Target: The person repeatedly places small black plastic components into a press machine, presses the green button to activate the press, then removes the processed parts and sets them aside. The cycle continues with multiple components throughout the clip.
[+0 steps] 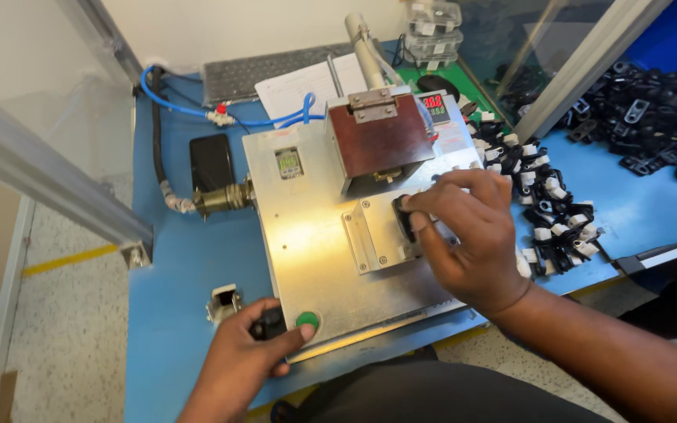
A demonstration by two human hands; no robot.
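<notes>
Right hand (464, 235) pinches a small black clip (403, 215) onto the metal plate (307, 235), just below the brown press block (378, 137). I'd seat it flat before the left hand (248, 356), thumb on the green button (307, 319), presses.

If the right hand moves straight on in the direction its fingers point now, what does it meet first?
The right hand points up and left, its fingertips already on a small black part on the metal fixture plate. Past that, it would probably meet the brown block first, though depth is unclear.
</notes>
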